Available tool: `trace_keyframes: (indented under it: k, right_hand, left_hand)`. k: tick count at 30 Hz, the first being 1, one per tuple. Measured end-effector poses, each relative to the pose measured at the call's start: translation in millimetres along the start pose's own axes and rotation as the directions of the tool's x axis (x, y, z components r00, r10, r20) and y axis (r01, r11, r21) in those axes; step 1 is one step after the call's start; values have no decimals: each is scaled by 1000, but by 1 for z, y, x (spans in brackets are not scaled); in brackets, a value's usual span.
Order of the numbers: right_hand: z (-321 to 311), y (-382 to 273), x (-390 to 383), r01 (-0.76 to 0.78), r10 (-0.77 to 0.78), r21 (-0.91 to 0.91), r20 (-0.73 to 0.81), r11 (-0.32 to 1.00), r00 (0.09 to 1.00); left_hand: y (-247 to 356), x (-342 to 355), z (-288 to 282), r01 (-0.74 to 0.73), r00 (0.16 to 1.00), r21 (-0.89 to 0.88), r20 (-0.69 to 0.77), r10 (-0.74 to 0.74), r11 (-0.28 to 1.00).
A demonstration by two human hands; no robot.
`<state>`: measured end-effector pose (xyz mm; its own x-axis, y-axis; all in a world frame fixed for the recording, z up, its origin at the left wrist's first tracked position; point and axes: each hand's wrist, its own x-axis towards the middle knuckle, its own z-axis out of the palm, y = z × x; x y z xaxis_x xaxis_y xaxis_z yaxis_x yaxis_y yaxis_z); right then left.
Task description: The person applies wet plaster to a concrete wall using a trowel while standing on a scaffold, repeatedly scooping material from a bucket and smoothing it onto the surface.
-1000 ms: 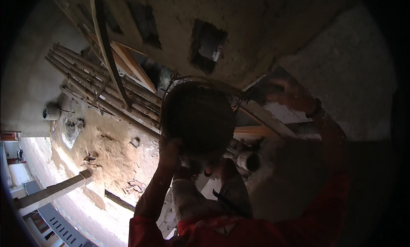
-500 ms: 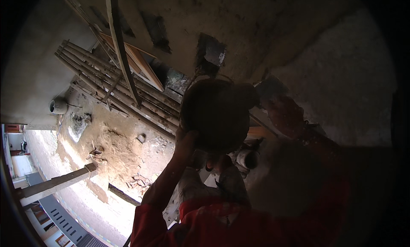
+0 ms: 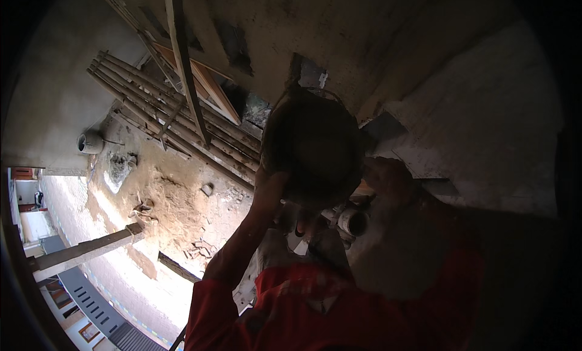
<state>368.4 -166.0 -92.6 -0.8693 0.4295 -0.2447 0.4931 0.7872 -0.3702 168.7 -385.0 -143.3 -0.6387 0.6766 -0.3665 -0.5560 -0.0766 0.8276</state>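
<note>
A dark round bucket (image 3: 285, 129) is held up in front of me, its wire handle showing at the far rim. My left hand (image 3: 270, 190) grips its near left rim, thumb over the edge. What looks like mortar (image 3: 321, 157) lies inside, though shadow hides its detail. My right hand (image 3: 391, 178) is closed beside the bucket's right rim. A flat, dark trowel blade (image 3: 386, 128) projects beyond it; the handle is hidden in the fist and the gloom.
Bamboo poles (image 3: 176, 120) lean to the left, crossed by an upright timber (image 3: 185, 66). A plastered wall (image 3: 485, 120) rises ahead and right. Below are a pale pot (image 3: 353, 222), a sand heap (image 3: 176, 199), broken bricks (image 3: 200, 249) and a tipped bucket (image 3: 91, 143). A concrete post (image 3: 88, 252) stands lower left.
My right hand and the trowel have drawn down and slightly left, to the bucket's right rim. The bucket has tilted so more of its inside faces me. The view has shifted slightly.
</note>
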Motion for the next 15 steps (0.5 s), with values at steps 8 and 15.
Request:
trace_keyframes:
  k: [8,15]
  right_hand:
    - [-122,-67,-6,258,-258,218,-28,941,966]
    - [-142,7,31,48,-46,201,-18,978,999]
  left_hand:
    - [-6,-1,-28,-26,999,46,31,24,999]
    - [-8,-11,-35,10,1000,-54,-15,-10,998]
